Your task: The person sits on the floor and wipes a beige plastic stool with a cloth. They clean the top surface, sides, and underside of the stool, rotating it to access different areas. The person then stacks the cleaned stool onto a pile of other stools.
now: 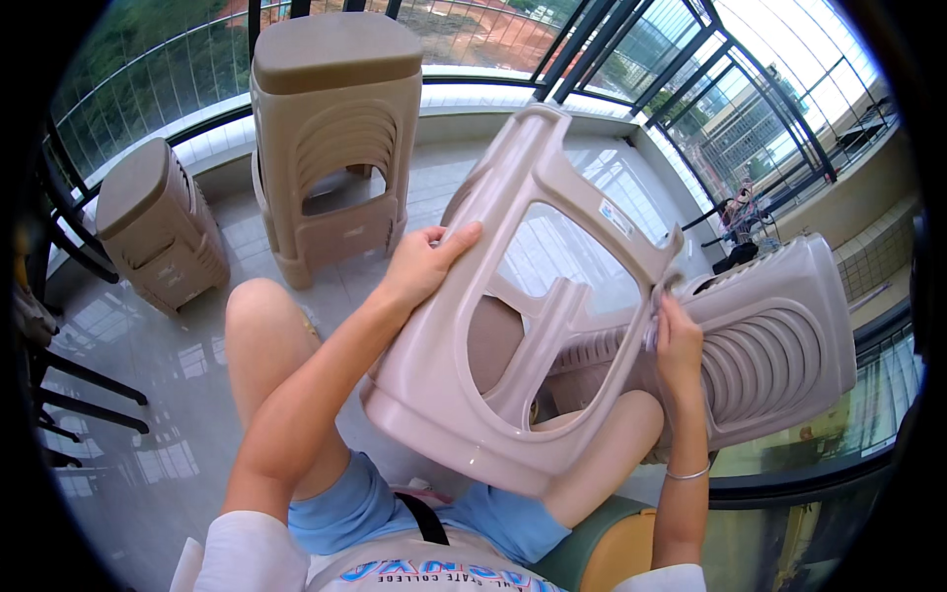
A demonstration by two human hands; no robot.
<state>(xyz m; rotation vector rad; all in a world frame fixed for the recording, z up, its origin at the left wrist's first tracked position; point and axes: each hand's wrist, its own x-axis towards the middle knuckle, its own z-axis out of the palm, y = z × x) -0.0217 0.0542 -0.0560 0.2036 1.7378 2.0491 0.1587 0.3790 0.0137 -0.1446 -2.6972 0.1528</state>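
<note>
A beige plastic stool [510, 200] lies tipped over my lap, its seat end towards me and its legs pointing away. My left hand [433, 259] grips the stool's left leg, thumb on the outer face. At the opposite leg, my right hand [681, 337] pinches a small greyish cloth [669, 283] against the plastic edge. A small label [616, 217] is stuck on the crossbar between the legs. Through the side opening, part of the stool's far legs and underside shows. The fingertips of my right hand are partly hidden by the cloth and the leg.
A tall stack of brown stools [336, 66] stands ahead, with a shorter stack [152, 222] to its left. Nested stools [769, 340] lie sideways at my right. Black chair legs [92, 377] reach in from the left over glossy floor tiles [177, 414]. Railings [473, 78] edge the balcony.
</note>
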